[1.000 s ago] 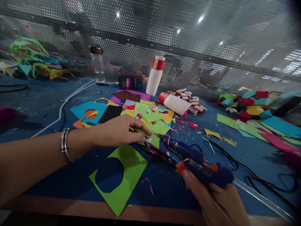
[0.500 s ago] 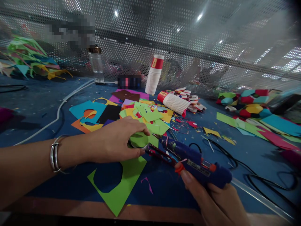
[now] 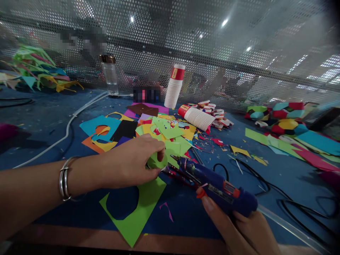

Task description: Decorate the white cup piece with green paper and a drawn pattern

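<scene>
My left hand (image 3: 130, 161) reaches in from the left, its thumb and fingers closed on a round green paper piece (image 3: 157, 160). A pale edge shows under that piece, but what it is stays hidden. My right hand (image 3: 239, 226) is wrapped round a blue glue gun (image 3: 212, 180) with a red trigger. Its nozzle points left, just beside the green piece and apart from it. A clear glue stick (image 3: 287, 225) sticks out of the gun's rear. Under the gun lies a narrow dark red thing, partly covered. A green sheet with a round cut-out (image 3: 140, 209) lies below my left hand.
Coloured paper offcuts (image 3: 170, 127) lie beyond my hands. One paper cup stack (image 3: 175, 86) stands; another (image 3: 198, 117) lies down. A glass bottle (image 3: 109, 76) and a white cable (image 3: 69, 124) are at the left. Black cable (image 3: 265, 187) and patchwork paper shapes (image 3: 287, 122) are at the right.
The glue gun has moved slightly left and down in my right hand, its nozzle nearer the green piece. My left hand has shifted a little and still holds that piece.
</scene>
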Action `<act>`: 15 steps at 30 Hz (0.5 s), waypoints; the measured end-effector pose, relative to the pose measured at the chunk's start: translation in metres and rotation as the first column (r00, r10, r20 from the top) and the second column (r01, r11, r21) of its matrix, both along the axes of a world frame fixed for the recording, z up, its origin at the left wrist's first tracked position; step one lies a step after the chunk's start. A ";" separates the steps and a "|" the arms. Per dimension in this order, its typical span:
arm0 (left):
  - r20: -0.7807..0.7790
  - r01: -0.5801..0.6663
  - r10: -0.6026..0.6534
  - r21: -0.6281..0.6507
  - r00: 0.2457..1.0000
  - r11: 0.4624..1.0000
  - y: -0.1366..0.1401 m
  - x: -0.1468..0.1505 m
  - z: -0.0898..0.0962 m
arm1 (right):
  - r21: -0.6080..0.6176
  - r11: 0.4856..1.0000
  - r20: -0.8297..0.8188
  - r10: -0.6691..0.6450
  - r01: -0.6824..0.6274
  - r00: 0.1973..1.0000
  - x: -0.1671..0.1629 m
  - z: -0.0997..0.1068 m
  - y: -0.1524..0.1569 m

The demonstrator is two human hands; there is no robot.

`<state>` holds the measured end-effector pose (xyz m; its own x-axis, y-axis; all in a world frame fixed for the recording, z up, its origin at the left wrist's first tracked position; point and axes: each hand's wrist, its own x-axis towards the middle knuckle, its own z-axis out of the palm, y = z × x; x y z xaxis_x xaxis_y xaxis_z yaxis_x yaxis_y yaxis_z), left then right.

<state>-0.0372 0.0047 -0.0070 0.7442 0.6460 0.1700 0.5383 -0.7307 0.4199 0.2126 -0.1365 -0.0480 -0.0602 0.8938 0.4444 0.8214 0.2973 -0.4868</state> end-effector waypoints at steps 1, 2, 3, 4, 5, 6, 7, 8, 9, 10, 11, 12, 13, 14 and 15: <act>0.003 0.012 -0.012 0.012 1.000 1.000 0.000 0.000 -0.001 | -0.005 1.000 0.007 0.004 -0.004 1.000 0.001 -0.001 0.000; 0.006 0.023 -0.024 0.023 1.000 0.999 0.000 0.001 -0.002 | -0.011 1.000 0.012 0.001 -0.001 1.000 0.001 -0.001 0.000; 0.010 0.031 -0.032 0.032 0.999 0.999 -0.001 0.001 -0.003 | -0.016 1.000 0.018 -0.002 0.003 1.000 0.001 -0.001 0.000; 0.014 0.036 -0.037 0.040 0.999 0.999 -0.002 0.001 -0.004 | -0.016 1.000 0.020 -0.006 0.007 1.000 0.000 -0.001 0.000; 0.015 0.042 -0.043 0.047 0.999 0.998 -0.002 0.001 -0.005 | -0.013 1.000 0.016 -0.008 0.008 1.000 -0.002 0.000 0.001; 0.014 0.048 -0.049 0.054 0.999 0.997 -0.003 0.001 -0.005 | -0.012 1.000 0.007 -0.008 0.008 1.000 -0.003 0.002 0.002; 0.008 0.056 -0.057 0.061 0.998 0.997 -0.004 0.001 -0.005 | -0.011 1.000 -0.011 -0.005 0.005 1.000 -0.005 0.004 0.003; 0.004 0.063 -0.064 0.068 0.998 0.996 -0.004 0.002 -0.005 | -0.018 1.000 -0.022 -0.002 0.002 1.000 -0.007 0.007 0.003; 0.000 0.070 -0.070 0.075 0.998 0.995 -0.005 0.002 -0.005 | -0.021 1.000 -0.025 -0.001 0.001 1.000 -0.008 0.010 0.004; 0.000 0.076 -0.076 0.080 0.997 0.994 -0.005 0.003 -0.005 | -0.022 1.000 -0.019 -0.003 0.003 1.000 -0.009 0.012 0.004; 0.002 0.077 -0.078 0.084 0.997 0.994 -0.005 0.003 -0.004 | -0.024 1.000 -0.008 -0.006 0.006 1.000 -0.009 0.014 0.004; 0.006 0.076 -0.077 0.084 0.997 0.994 -0.005 0.004 -0.004 | -0.022 1.000 0.001 -0.009 0.009 1.000 -0.009 0.014 0.004; 0.008 0.073 -0.074 0.081 0.997 0.994 -0.005 0.005 -0.004 | -0.017 1.000 0.006 -0.014 0.014 1.000 -0.009 0.013 0.004; 0.008 0.069 -0.069 0.078 0.998 0.995 -0.005 0.005 -0.003 | -0.009 1.000 0.005 -0.022 0.022 1.000 -0.008 0.010 0.004; 0.007 0.067 -0.068 0.074 0.998 0.995 -0.005 0.005 -0.003 | 0.007 1.000 0.000 -0.031 0.031 1.000 -0.008 0.006 0.004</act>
